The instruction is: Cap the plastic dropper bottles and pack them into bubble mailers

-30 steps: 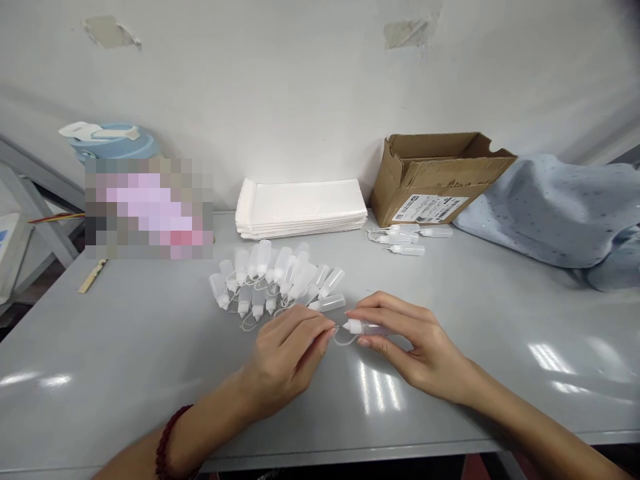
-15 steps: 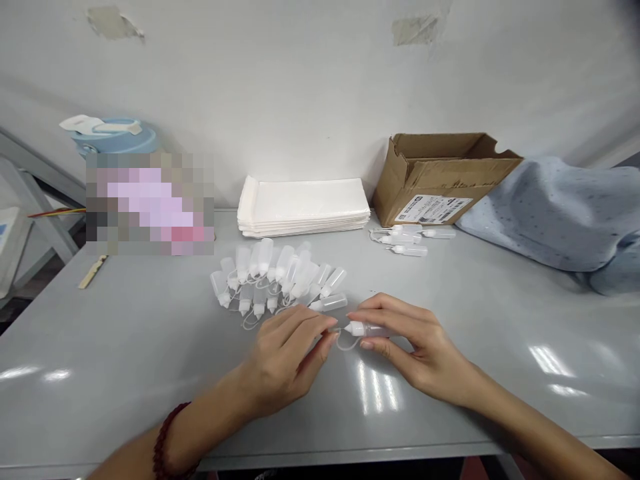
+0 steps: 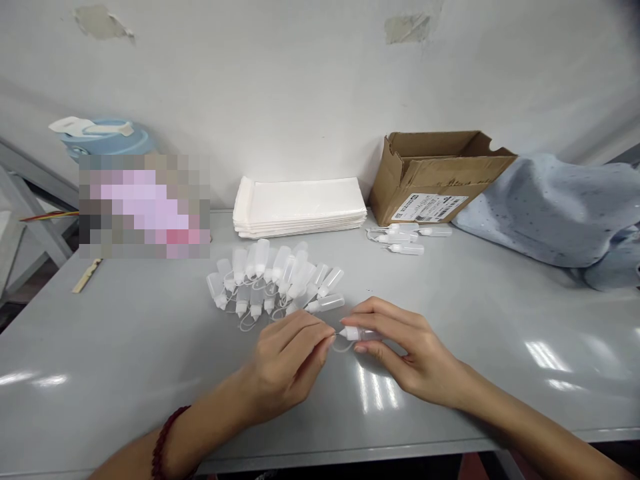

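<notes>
The right hand is gripping a small clear bottle by its sides, between thumb and fingers, its nozzle pointing toward the left edge. The left hand is closing its fingertips at the nozzle's thin tip; they are hiding whatever they are pinching. With fingers and tip meeting, both hands are working on one bottle, and a thin loop is bowing below the nozzle. All this is happening over the tabletop, nearer its front edge than the clustered bottles. Toward the back edge, white packets are lying stacked, and an open carton is standing right of them, with a few bottles lying before it and blue cloth spreading toward the back right corner.
</notes>
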`<state>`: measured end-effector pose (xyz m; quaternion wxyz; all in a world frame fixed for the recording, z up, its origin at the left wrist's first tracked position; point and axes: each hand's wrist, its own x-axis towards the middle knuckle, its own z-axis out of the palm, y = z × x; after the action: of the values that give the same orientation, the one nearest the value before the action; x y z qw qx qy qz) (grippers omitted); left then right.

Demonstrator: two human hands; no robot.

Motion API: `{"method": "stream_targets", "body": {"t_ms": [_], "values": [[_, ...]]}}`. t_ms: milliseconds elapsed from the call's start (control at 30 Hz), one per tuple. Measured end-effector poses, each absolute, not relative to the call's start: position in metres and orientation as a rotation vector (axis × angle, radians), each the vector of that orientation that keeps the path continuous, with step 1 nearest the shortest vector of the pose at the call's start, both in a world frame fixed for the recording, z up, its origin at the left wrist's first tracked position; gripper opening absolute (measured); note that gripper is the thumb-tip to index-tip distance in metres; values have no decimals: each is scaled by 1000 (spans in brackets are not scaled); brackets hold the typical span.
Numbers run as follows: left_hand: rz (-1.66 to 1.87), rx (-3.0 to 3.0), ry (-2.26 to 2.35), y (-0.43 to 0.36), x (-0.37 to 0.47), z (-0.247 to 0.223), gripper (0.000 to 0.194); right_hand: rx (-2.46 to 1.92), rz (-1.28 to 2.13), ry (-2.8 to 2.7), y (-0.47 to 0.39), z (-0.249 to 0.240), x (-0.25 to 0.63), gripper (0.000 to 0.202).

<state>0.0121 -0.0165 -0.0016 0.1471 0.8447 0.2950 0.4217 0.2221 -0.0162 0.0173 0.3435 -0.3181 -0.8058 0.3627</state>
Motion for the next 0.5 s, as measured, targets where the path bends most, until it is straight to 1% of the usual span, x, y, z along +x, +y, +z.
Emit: {"method": "stream_targets", "body": {"t_ms": [267, 433, 500], "values": [[1186, 2434, 819, -16, 10, -3, 19, -837, 971, -2112, -14, 16, 224, 29], [1156, 2613, 841, -11, 6, -4, 17, -841, 970, -2155, -11, 15, 226, 26], [1155, 2695, 840, -8, 3, -3, 14, -855, 937, -2176, -7, 15, 228, 29]]}}
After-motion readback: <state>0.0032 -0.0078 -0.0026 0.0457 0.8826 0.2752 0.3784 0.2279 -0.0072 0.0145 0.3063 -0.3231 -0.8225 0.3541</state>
